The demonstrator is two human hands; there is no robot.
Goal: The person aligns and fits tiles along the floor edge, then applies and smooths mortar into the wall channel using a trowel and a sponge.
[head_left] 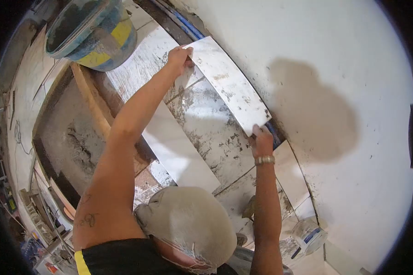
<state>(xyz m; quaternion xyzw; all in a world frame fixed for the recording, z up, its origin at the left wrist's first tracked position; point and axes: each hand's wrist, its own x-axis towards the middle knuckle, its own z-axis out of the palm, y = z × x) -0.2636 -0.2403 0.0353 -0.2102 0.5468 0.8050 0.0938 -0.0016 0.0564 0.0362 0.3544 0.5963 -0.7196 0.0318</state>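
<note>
Wall (353, 55), white and smudged, rises just beyond the right hand (263, 140). Mortar-stained floor tiles (206, 119) spread between and below the hands. Wood-edged trough (92, 96), with what looks like grey mortar in it, sits left of the left hand (181, 59). Blue-and-yellow bucket (119, 41) stands ahead and left of that hand. White loose strip (188, 160) lies left of the right hand. White tile strip (229, 82) is held between the hands near the wall: left fingers grip its far end at a corner, right fingers pinch its near end. It is probably rigid, moderately light but brittle, and slick where damp; gripping both ends should limit bending, away from fragile corners. Clear plastic container (309, 236) sits behind the right hand; wristwatch (265, 160) circles that wrist.
</note>
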